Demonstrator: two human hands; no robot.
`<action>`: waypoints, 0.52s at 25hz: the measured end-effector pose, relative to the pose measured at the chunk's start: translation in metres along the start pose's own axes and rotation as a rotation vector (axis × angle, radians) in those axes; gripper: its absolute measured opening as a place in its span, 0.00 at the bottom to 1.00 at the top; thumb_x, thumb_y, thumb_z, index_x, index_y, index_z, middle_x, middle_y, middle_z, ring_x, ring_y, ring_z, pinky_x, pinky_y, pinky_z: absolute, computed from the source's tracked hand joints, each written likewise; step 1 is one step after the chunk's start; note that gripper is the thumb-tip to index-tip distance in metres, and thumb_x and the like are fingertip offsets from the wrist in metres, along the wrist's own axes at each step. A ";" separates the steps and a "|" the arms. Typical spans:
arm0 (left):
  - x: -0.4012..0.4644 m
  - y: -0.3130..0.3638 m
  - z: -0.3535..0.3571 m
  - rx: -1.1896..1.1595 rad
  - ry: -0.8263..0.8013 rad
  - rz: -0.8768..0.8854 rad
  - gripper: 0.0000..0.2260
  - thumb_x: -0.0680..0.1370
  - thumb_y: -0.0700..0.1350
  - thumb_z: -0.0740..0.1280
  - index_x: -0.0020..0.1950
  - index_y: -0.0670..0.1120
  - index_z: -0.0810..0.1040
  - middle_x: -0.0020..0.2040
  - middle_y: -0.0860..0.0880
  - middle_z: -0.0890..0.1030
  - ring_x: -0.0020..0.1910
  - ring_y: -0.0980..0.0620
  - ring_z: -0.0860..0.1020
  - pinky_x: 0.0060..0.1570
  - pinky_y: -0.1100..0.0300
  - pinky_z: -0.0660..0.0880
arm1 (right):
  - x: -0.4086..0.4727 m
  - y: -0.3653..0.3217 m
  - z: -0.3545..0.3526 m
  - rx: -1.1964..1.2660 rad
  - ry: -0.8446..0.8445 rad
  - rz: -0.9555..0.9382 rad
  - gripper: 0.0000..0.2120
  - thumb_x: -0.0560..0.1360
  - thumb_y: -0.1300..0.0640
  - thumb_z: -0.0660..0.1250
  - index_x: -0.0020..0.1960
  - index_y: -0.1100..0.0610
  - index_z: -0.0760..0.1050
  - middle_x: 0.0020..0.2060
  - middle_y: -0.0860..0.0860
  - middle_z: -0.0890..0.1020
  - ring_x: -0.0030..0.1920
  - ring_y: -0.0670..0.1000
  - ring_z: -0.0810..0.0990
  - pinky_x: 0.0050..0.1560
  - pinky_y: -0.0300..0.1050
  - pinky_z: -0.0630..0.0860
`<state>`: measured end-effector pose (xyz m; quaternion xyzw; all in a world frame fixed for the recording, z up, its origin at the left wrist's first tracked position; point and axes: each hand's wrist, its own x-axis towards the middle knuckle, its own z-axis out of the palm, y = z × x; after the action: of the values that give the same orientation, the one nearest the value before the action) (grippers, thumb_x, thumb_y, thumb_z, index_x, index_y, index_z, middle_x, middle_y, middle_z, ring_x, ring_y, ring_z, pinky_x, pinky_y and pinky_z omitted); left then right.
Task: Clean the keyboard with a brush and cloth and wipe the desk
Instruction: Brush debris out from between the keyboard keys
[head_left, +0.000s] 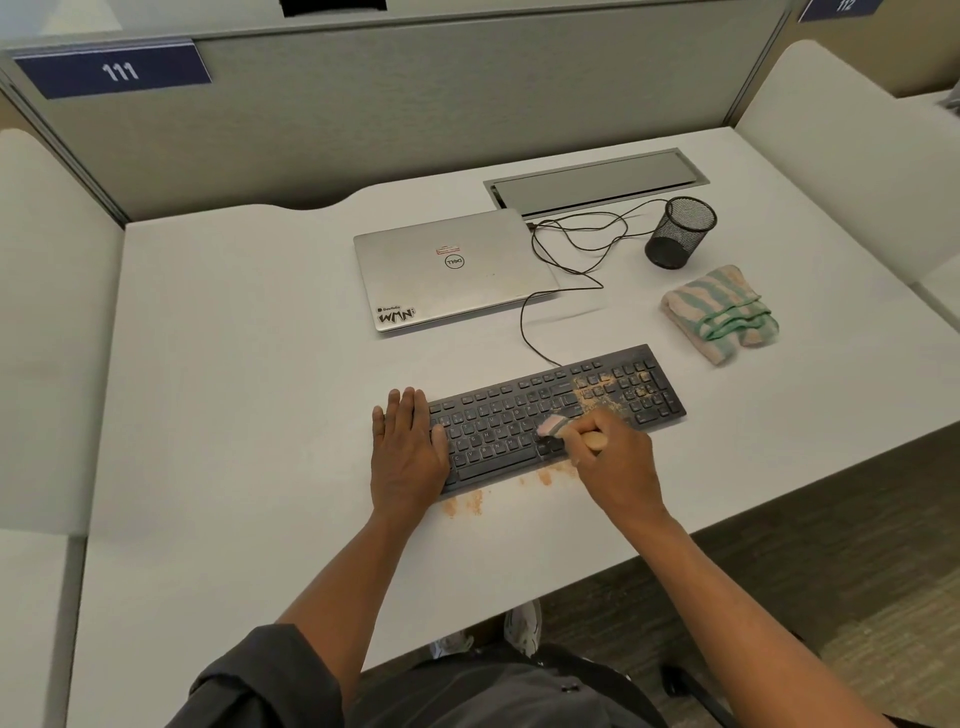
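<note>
- The left hand (408, 447) lies flat with fingers straight on the black corded keyboard's (556, 415) left end, likely steadying it.
- The right hand (615, 462) grips a wooden-handled brush (571, 431) with its bristles on the keys.
- Tan crumbs (602, 395) sit beyond its knuckles.
- The striped folded cloth (722, 312) waits farther right on the white desk (234, 364), whose front edge is near the wrists.

Soft, even overhead light keeps the white bench (234, 364) bright, with no hard glare. Shadows are faint, lying just beside the laptop (452, 270) and the mesh cup (680, 234). Wide-angle distortion bends the partition and bench edges outward. Fine detail looks slightly soft throughout.
</note>
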<state>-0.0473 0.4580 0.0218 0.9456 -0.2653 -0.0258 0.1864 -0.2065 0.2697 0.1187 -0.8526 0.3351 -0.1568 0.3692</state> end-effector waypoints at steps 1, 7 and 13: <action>0.000 0.000 0.000 0.000 0.004 -0.002 0.32 0.80 0.54 0.43 0.80 0.39 0.61 0.80 0.41 0.63 0.81 0.43 0.56 0.80 0.47 0.44 | -0.004 -0.002 0.006 0.058 -0.039 0.018 0.04 0.77 0.56 0.70 0.44 0.54 0.78 0.36 0.47 0.81 0.36 0.46 0.80 0.32 0.43 0.78; 0.000 0.000 0.000 0.001 -0.006 -0.001 0.32 0.80 0.54 0.43 0.80 0.39 0.60 0.80 0.41 0.63 0.81 0.43 0.55 0.80 0.47 0.44 | -0.004 0.005 0.006 -0.044 0.033 0.035 0.04 0.78 0.57 0.68 0.44 0.54 0.76 0.37 0.48 0.81 0.37 0.48 0.80 0.31 0.37 0.73; -0.001 0.001 -0.001 -0.006 -0.012 -0.002 0.33 0.80 0.55 0.42 0.80 0.39 0.60 0.80 0.41 0.62 0.81 0.43 0.55 0.80 0.48 0.43 | 0.024 -0.001 -0.001 0.107 -0.089 0.095 0.03 0.77 0.57 0.70 0.45 0.54 0.78 0.38 0.50 0.83 0.35 0.48 0.83 0.32 0.43 0.81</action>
<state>-0.0479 0.4584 0.0232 0.9451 -0.2654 -0.0326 0.1877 -0.1896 0.2534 0.1201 -0.8208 0.3497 -0.1187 0.4358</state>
